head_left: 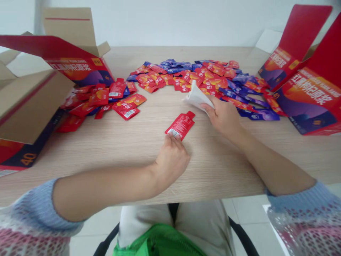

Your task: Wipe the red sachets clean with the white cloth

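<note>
My left hand (172,156) is closed on the lower edge of a red pouch (181,124), which lies near the middle of the table with its printed back and barcode up. In my right hand (225,115) a white cloth (196,95) is bunched between thumb and fingers, a little above the table and to the right of the pouch. Beyond the cloth spreads a heap of red and purple pouches (210,76). On the left lies a smaller heap of mostly red pouches (98,99), and one orange-red pouch (129,106) sits at its right end.
Open cardboard boxes stand on both sides: a near left box (29,113), a far left box (77,65), a near right box (311,92) and a far right box (282,60). The table's front edge (202,199) runs just before my lap.
</note>
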`<action>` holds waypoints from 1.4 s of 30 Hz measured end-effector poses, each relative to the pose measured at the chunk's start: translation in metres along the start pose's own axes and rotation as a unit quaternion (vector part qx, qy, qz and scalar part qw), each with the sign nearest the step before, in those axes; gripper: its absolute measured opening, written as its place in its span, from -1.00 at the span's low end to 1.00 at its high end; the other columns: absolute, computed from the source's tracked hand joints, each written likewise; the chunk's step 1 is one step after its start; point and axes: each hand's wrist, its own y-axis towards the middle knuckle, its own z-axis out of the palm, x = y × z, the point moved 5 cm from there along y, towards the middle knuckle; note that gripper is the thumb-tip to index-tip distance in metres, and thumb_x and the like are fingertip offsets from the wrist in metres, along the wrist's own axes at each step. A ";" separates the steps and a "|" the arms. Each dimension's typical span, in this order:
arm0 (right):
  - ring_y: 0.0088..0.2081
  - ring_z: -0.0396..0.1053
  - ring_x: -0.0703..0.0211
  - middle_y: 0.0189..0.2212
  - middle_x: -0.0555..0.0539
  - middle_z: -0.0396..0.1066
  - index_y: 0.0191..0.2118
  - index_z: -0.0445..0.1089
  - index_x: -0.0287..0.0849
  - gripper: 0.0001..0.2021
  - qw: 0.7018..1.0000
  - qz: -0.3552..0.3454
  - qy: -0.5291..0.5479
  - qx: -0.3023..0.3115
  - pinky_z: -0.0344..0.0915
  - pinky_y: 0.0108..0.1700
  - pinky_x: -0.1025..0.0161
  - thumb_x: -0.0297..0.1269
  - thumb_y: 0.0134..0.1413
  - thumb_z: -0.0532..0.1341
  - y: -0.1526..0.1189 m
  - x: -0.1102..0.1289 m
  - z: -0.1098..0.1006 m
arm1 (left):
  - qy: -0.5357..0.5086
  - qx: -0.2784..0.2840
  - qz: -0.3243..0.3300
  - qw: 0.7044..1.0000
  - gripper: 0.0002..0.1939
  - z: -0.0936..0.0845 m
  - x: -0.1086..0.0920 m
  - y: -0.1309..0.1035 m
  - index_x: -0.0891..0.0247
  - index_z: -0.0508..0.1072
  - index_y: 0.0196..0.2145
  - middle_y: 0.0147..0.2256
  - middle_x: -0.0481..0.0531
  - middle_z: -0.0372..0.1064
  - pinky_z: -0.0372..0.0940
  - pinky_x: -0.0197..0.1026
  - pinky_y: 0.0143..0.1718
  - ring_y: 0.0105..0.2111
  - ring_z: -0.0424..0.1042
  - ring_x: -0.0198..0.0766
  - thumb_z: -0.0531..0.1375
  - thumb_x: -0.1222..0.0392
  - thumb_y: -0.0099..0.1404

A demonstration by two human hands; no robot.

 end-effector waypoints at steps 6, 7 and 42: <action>0.09 0.38 -0.05 0.12 -0.17 0.40 0.19 0.32 -0.10 -0.48 0.958 -0.233 0.125 0.109 0.31 0.05 0.07 0.06 0.34 -0.10 -0.029 0.050 0.011 | -0.036 0.004 0.017 0.999 -0.75 0.000 0.001 0.000 0.60 0.55 -0.25 -0.35 0.44 0.51 0.29 -0.01 -0.29 -0.37 0.50 -0.01 0.09 0.46 0.24; 0.15 0.32 -0.05 0.17 -0.19 0.33 0.19 0.32 -0.13 -0.46 0.946 -0.264 0.135 0.131 0.27 0.13 0.04 0.06 0.34 -0.10 -0.034 0.054 0.019 | -0.051 0.013 0.023 0.998 -0.76 0.001 0.001 0.000 0.56 0.56 -0.26 -0.39 0.38 0.51 0.29 -0.03 -0.31 -0.41 0.49 -0.05 0.09 0.46 0.24; 0.35 -0.04 0.01 0.32 -0.17 0.09 0.31 0.14 -0.16 -0.51 0.928 -0.299 0.165 0.148 0.10 0.28 -0.03 -0.14 0.35 -0.01 -0.039 0.066 0.034 | -0.040 0.006 -0.024 0.999 -0.75 0.000 -0.006 0.002 0.56 0.56 -0.23 -0.38 0.39 0.52 0.35 0.00 -0.33 -0.39 0.53 0.00 0.10 0.46 0.23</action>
